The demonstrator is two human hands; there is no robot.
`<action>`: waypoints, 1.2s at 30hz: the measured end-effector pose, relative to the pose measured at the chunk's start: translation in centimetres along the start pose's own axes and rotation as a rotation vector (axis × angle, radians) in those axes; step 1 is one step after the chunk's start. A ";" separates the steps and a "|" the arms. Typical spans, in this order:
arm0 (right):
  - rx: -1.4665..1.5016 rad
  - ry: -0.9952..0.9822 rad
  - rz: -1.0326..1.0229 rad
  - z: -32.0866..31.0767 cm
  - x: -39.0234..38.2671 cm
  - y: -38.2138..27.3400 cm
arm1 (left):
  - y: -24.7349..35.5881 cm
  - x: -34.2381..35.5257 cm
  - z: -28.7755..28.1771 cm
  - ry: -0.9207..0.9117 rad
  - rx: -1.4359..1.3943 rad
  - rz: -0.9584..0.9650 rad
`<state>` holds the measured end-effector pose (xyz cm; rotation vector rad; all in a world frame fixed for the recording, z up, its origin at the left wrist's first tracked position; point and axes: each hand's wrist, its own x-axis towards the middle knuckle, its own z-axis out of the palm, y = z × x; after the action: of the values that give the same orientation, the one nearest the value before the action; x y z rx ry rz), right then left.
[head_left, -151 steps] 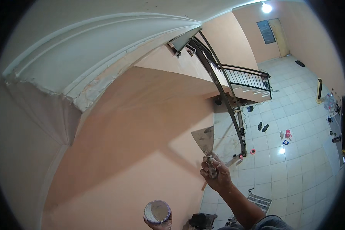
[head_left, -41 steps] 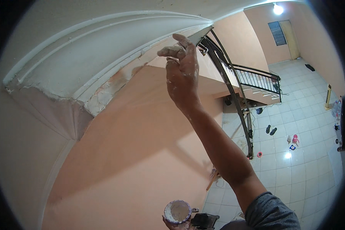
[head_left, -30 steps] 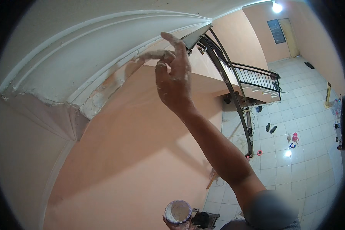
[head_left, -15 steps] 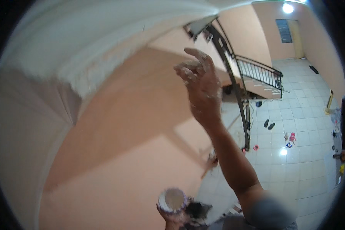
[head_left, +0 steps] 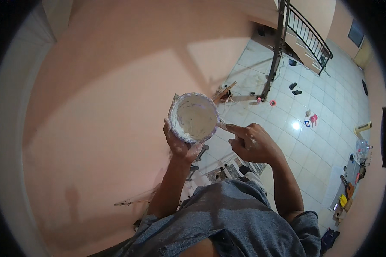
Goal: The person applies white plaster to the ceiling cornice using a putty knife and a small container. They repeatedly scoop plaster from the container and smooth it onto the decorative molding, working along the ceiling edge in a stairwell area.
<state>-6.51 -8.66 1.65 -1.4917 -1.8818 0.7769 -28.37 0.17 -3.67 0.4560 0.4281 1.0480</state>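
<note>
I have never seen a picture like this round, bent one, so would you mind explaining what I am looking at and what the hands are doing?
This comes from a wide fisheye camera worn on a person's head, looking down. That is why the picture is round and straight edges curve near the rim. There is no machine here, only a person's two bare hands, with forearms coming up from the lower edge above a grey shirt.

The left hand holds a small round cup from below; its inside and rim are coated with whitish paste. The right hand holds nothing and points its forefinger at the cup's rim, touching it or very nearly so.

To the left is a peach-coloured wall. Far beneath lies a white tiled floor with scattered small items, and a dark railing runs along a stair.
</note>
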 end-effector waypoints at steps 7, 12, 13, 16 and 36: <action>-0.113 0.006 -0.007 1.8 3.0 0.0 | -0.3 1.4 -2.3 0.065 0.084 -0.097; 0.161 -0.140 -0.042 3.4 3.5 -1.2 | -1.0 2.0 -4.9 0.014 0.003 -0.111; 0.236 -0.156 -0.041 4.1 3.8 -1.1 | -0.8 2.1 -4.9 -0.004 -0.012 -0.122; 0.327 -0.140 0.040 7.3 4.5 0.4 | -0.6 1.5 -4.3 0.069 0.184 -0.076; 1.286 -0.261 0.536 9.8 4.7 -0.2 | -1.1 2.0 -6.1 0.115 0.291 0.002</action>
<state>-14.95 -4.80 -3.97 -0.9784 -0.6655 1.9787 -30.03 2.38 -9.56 0.6568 0.6880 1.0207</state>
